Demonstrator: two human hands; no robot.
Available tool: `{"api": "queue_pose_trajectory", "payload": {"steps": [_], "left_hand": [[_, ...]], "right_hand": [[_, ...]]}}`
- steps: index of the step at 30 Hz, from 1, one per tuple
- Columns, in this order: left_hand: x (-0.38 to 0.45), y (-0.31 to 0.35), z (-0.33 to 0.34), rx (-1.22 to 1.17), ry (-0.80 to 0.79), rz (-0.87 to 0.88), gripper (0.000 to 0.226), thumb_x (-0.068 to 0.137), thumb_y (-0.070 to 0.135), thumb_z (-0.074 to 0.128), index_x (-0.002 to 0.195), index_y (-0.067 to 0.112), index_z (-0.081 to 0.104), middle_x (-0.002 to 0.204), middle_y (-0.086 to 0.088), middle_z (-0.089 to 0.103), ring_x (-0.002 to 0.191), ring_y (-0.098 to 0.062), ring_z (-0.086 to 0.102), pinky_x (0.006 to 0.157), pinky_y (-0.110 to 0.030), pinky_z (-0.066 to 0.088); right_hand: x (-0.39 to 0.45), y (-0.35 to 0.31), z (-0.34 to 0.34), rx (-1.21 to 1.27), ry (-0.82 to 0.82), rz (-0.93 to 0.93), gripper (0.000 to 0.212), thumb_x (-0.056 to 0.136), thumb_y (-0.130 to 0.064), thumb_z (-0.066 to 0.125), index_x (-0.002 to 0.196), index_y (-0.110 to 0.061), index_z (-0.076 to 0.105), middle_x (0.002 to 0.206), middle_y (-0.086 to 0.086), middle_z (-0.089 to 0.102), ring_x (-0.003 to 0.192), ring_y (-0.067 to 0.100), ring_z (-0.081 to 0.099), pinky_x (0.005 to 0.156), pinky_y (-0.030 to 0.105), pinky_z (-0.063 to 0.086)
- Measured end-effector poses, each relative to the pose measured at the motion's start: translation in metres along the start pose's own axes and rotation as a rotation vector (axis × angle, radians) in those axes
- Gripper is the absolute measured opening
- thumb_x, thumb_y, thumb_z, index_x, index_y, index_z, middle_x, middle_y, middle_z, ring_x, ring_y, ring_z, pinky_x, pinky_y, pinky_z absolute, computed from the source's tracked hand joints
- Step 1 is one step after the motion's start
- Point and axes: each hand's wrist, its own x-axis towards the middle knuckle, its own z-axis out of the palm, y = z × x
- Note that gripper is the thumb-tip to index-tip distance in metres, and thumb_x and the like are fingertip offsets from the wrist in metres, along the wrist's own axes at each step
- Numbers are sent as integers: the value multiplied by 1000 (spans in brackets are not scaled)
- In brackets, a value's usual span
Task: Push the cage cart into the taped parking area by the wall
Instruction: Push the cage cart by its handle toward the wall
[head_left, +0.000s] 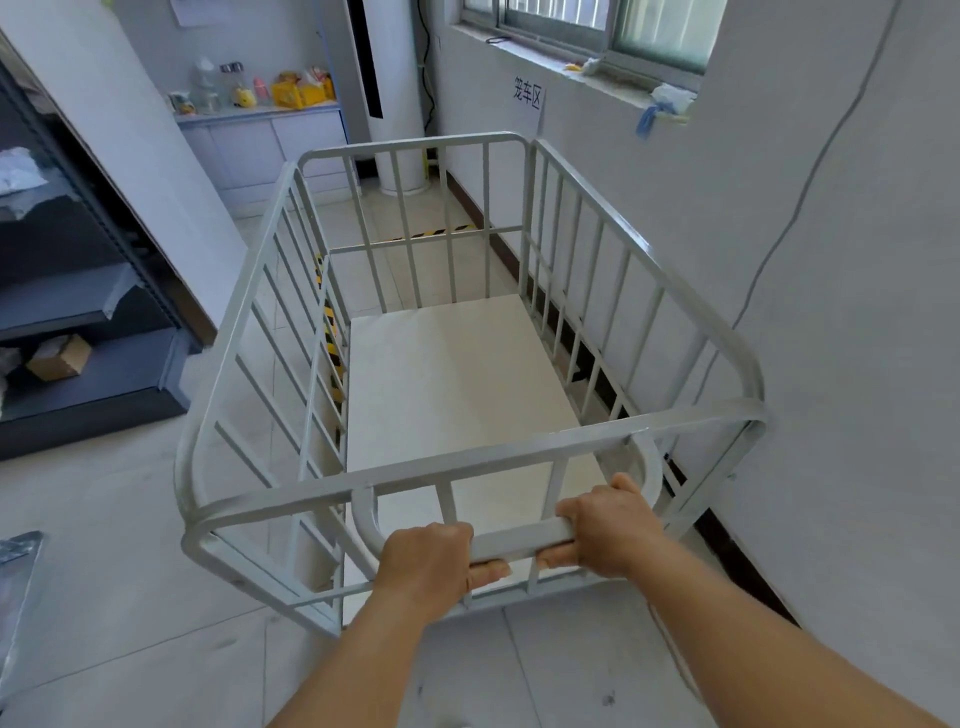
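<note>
Two bare hands are gripping one handle: the left hand (434, 564) and the right hand (605, 530) are both wrapping closed around the pale grey looped push bar (519, 543) at the near end of the single pale grey metal cage cart (691, 306), thumbs underneath, a short stretch of bar showing between them. The cart is standing with four barred sides and one cream flat floor panel (447, 374) lying inside, carrying nothing that I can see. It is sitting just beside the white wall (831, 260) on its right, and two strips of yellow-and-black striped floor tape (332, 332) are showing through its bars, one running along its left side, one crossing the floor beyond its far end, so at least part of the cart is reaching inside the marked area. The floor is light tile (104, 519), scuffed in places. A white paper sign with dark characters (527, 96) is hanging on the wall under a window (597, 21). Beyond the tape, a tall white standing air conditioner (392, 93) is occupying the corner, with a low white cabinet (260, 140) carrying bottles and yellow items beside it. To the left, dark grey metal shelving (88, 312) is holding one small brown cardboard box (57, 358). Nothing is lying on the floor between the cart and the far tape.
</note>
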Motion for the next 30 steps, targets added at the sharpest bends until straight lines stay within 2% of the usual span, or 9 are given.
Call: {"api": "queue_pose_trajectory", "payload": {"steps": [9, 13, 17, 23, 25, 30], "left_hand": [[91, -13, -24, 11, 10, -18, 66, 83, 77, 33, 108, 19, 54, 101, 0, 67, 89, -23, 64, 70, -31, 41], [126, -25, -37, 14, -12, -46, 66, 83, 77, 34, 107, 19, 53, 102, 0, 66, 90, -24, 64, 72, -31, 43], [155, -42, -47, 10, -33, -80, 66, 83, 76, 35, 107, 18, 52, 103, -1, 65, 91, -24, 63, 68, -31, 39], [197, -59, -66, 1, -53, -129, 62, 83, 74, 37, 108, 20, 53, 104, 1, 65, 86, -22, 60, 67, -30, 37], [211, -66, -70, 12, -54, -141, 61, 83, 74, 37, 108, 20, 53, 106, 1, 65, 92, -23, 62, 67, -31, 36], [248, -81, -80, 18, -57, -153, 59, 84, 74, 37, 107, 21, 52, 106, 2, 65, 94, -21, 63, 67, -29, 36]], "right_hand": [[83, 41, -36, 36, -39, 2, 68, 60, -86, 45, 94, -30, 60, 88, -6, 57, 89, 17, 44, 86, 34, 28], [117, 51, -50, 24, 4, -29, 62, 68, -82, 48, 97, -29, 62, 87, -5, 58, 87, 17, 44, 83, 33, 25], [153, 55, -63, 23, 11, -69, 66, 67, -84, 46, 97, -28, 62, 89, -4, 62, 89, 18, 46, 85, 33, 27], [199, 63, -83, 21, 22, -123, 55, 75, -76, 50, 96, -27, 60, 83, -4, 55, 86, 18, 46, 92, 34, 30], [215, 66, -90, 23, 9, -145, 56, 75, -77, 49, 95, -26, 59, 82, -4, 54, 88, 20, 48, 94, 36, 30], [254, 75, -105, 9, 35, -169, 47, 82, -69, 51, 98, -25, 59, 89, -1, 62, 89, 20, 50, 90, 36, 28]]}}
